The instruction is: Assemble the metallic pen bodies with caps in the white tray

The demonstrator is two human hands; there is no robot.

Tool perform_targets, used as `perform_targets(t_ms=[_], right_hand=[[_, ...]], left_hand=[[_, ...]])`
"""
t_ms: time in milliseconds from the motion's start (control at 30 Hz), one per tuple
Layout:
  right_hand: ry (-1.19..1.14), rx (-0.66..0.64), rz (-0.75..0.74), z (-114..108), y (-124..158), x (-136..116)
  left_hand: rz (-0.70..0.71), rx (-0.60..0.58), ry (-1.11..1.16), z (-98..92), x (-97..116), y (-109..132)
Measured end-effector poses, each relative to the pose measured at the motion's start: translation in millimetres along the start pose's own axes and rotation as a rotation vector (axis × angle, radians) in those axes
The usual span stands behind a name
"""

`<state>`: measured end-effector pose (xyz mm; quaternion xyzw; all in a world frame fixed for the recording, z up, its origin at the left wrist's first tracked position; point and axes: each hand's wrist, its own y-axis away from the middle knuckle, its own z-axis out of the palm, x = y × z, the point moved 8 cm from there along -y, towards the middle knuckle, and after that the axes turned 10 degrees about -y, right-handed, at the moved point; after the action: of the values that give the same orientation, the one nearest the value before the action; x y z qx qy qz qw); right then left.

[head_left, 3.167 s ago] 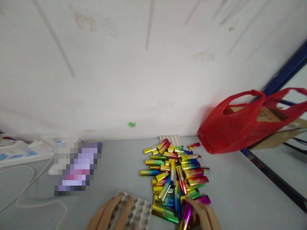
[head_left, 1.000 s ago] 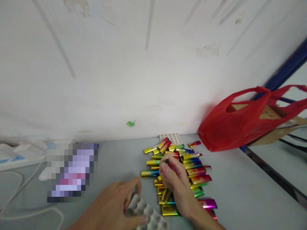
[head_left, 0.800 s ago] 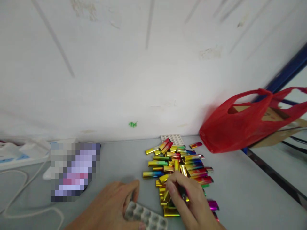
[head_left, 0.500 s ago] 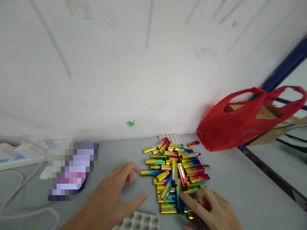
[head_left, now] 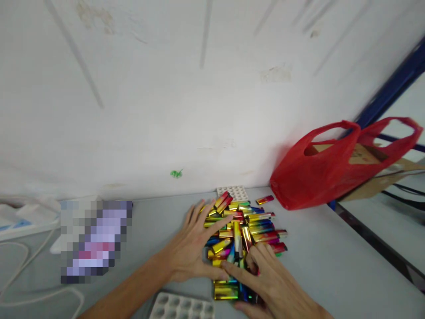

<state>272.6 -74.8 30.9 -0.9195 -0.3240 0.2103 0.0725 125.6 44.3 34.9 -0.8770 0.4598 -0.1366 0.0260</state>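
Observation:
A heap of shiny rainbow-coloured lighters (head_left: 247, 226) lies on the grey table (head_left: 318, 270) near the wall. My left hand (head_left: 192, 243) rests flat on the heap's left side, fingers spread and pointing away from me. My right hand (head_left: 272, 283) lies over the near part of the heap, its fingers bent down among the lighters; whether they grip one is hidden. A white tray with round pockets (head_left: 181, 306) sits at the near edge, just below my left hand, with nothing touching it.
A red plastic bag (head_left: 318, 177) holding a cardboard box stands at the right by the wall. A second white tray (head_left: 234, 192) lies behind the heap. A pixelated object (head_left: 94, 239) and white cables (head_left: 20, 266) occupy the left side.
My left hand has let go of the pocketed tray and moved forward onto the heap's left side. My right hand has come back onto the near lighters. The tray now lies flat.

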Motion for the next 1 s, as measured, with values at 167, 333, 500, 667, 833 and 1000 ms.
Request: perform_targets(t_ms=[167,333,500,667,833,1000], right_hand=[[-0.003,-0.003,0.002,-2,0,4],[-0.001,-0.009,-0.009,-7,4,11],[-0.013,-0.031,-0.008,-9,11,20],[-0.032,-0.052,0.022,-12,14,29],[-0.092,0.001,-0.009,-16,18,33],[-0.128,0.160,-0.001,-39,11,39]], left_hand=[[0.031,-0.006,0.019,2.5,7,-8],[0.034,-0.009,0.018,3.9,12,-15],[0.017,-0.024,0.038,8.5,18,-21],[-0.017,-0.019,0.049,12.5,22,-24],[-0.035,-0.017,0.048,16.8,20,-23],[-0.033,0.014,0.082,16.8,18,-22]])
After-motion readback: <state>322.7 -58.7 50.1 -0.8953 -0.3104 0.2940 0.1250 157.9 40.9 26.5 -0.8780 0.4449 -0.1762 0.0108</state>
